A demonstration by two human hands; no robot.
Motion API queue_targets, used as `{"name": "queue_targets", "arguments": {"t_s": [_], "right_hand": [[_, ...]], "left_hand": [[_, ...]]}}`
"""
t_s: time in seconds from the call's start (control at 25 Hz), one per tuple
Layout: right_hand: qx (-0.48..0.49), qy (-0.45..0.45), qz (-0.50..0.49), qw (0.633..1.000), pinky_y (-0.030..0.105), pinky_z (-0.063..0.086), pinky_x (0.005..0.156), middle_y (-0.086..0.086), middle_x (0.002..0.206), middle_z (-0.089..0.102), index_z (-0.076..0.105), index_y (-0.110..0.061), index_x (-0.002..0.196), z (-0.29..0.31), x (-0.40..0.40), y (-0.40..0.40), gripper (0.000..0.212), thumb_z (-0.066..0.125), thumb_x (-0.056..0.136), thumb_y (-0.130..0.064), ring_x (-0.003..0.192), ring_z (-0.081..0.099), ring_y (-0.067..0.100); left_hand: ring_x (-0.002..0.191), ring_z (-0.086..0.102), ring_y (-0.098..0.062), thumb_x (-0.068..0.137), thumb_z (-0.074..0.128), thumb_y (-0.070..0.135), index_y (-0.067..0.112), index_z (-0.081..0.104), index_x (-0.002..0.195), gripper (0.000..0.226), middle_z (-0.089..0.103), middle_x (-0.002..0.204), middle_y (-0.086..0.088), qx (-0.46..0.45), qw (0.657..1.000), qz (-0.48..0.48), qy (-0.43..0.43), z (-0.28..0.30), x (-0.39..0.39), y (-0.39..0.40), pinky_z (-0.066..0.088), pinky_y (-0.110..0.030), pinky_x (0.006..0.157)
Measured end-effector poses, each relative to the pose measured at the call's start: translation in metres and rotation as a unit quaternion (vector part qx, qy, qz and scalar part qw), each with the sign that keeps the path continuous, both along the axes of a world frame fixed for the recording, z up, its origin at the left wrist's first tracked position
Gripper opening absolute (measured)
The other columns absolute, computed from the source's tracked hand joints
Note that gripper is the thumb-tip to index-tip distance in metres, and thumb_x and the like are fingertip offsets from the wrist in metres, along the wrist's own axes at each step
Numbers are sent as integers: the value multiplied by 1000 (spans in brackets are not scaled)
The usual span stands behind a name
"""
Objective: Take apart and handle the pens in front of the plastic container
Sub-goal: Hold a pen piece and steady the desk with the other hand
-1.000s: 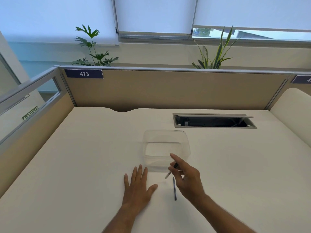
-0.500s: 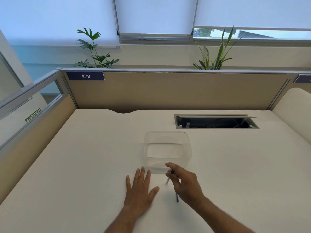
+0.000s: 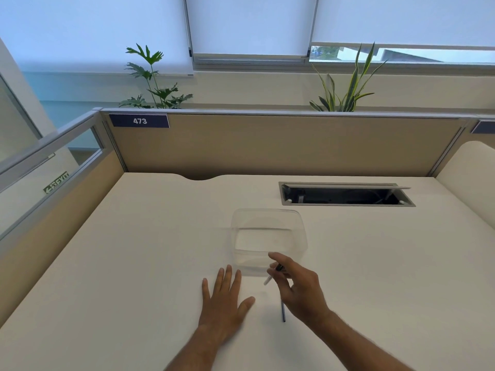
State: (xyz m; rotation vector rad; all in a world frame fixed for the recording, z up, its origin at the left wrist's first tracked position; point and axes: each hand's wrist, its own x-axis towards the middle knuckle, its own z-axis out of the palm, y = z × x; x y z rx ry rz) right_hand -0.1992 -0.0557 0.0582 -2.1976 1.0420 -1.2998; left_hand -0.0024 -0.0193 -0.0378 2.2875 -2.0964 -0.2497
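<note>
1. The right hand pinches a pen in its fingers, just near of the plastic container.
2. The left hand lies open and flat on the tabletop; a second pen lies beneath the right hand.
3. Dismantling looks barely begun; next, the left hand probably needs to grip the held pen.

Pretty plain cream worktop with tan divider panels on the far and left sides. A clear plastic container sits on it around the middle. Just in front of that, a thin dark pen part lies flat, partly hidden under the right hand. The left hand rests palm-down on the surface, just beside the container's near corner. Far right there's an open cable hatch set into the top.
</note>
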Motion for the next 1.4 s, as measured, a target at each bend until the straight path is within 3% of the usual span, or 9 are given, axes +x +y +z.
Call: {"name": "queue_targets", "arguments": {"t_s": [0.28, 0.56, 0.8, 0.92, 1.0, 1.4], "right_hand": [[-17, 26, 7, 999, 17, 59, 75, -4, 88, 74, 61, -18, 125, 2, -2, -1, 38, 68, 88, -14, 76, 70, 7], [-50, -16, -12, 999, 15, 57, 78, 0, 90, 75, 58, -20, 121, 7, 1, 1, 31, 62, 90, -20, 78, 70, 8], [35, 64, 8, 997, 32, 62, 71, -5, 89, 76, 63, -22, 119, -7, -4, 4, 29, 67, 90, -16, 78, 72, 10], [13, 31, -10, 999, 24, 61, 73, -7, 88, 75, 59, -29, 118, -6, -5, 4, 32, 65, 88, -20, 76, 71, 7], [5, 10, -8, 1000, 20, 59, 71, -9, 87, 74, 58, -30, 118, -3, -4, 3, 33, 65, 87, -19, 76, 70, 3], [0, 12, -1, 1000, 25, 61, 71, -8, 86, 74, 59, -29, 118, -2, -3, 4, 32, 66, 88, -19, 75, 70, 4]], "left_hand": [[146, -18, -20, 88, 7, 72, 29, -9, 150, 77, -17, 160, 1, 2, 1000, 7, 4, -4, 1, -2, -18, -56, 110], [146, -17, -21, 88, 9, 73, 30, -8, 150, 78, -16, 161, 0, 5, 1000, 4, -3, 1, 0, -2, -36, -49, 97], [146, -18, -20, 89, 10, 71, 28, -9, 150, 77, -18, 160, 0, 10, 1000, 4, 4, -1, 1, -1, -19, -56, 110], [146, -19, -20, 90, 11, 71, 28, -9, 150, 77, -17, 161, -1, 8, 1000, 5, 5, 1, 0, -2, -26, -53, 106], [146, -18, -20, 90, 11, 70, 28, -8, 151, 76, -16, 161, 0, 8, 1000, 5, 5, 1, 0, -1, -20, -56, 110], [146, -19, -20, 89, 9, 72, 29, -9, 150, 77, -17, 161, 0, 10, 1000, 5, 6, -2, 1, -1, -17, -57, 111]]}}
